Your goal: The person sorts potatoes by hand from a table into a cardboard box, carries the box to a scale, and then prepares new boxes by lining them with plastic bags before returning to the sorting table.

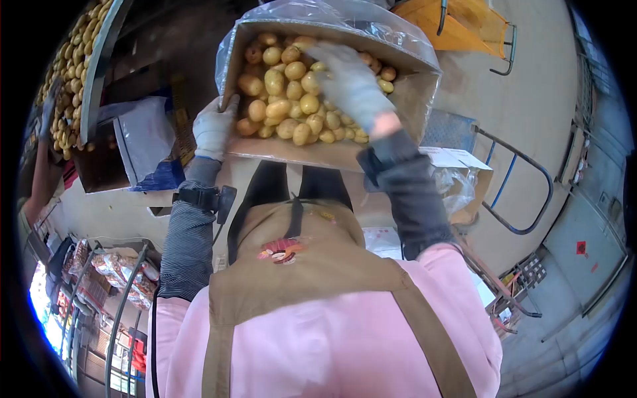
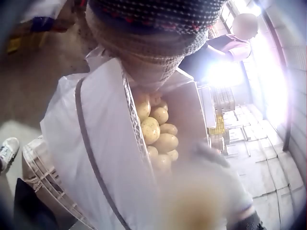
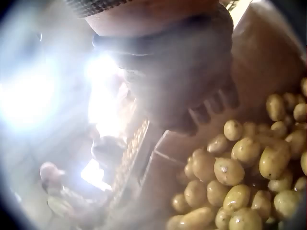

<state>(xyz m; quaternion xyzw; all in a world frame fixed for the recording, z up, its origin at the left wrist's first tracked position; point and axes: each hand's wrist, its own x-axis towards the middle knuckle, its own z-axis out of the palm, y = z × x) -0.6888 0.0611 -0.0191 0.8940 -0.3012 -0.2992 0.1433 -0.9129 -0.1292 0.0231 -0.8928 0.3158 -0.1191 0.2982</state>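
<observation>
A cardboard box (image 1: 292, 151) lined with clear plastic holds a layer of yellow-brown potatoes (image 1: 294, 89). The gloved left hand (image 1: 213, 130) grips the box's left side, thumb at the wall's edge; in the left wrist view the left hand (image 2: 148, 67) covers part of that wall. Over the right part of the potatoes is the gloved right hand (image 1: 352, 86), blurred in the head view. The right wrist view shows the right hand (image 3: 182, 76) above the potatoes (image 3: 229, 171), its fingers extended and apart, holding nothing visible.
At the upper left stands a long tray of potatoes (image 1: 74, 60), with another person's arm (image 1: 41, 159) beside it. An open box with plastic (image 1: 142, 142) lies below. To the right are a white carton (image 1: 458, 158), a blue-framed cart (image 1: 531, 174) and an orange sheet (image 1: 458, 23).
</observation>
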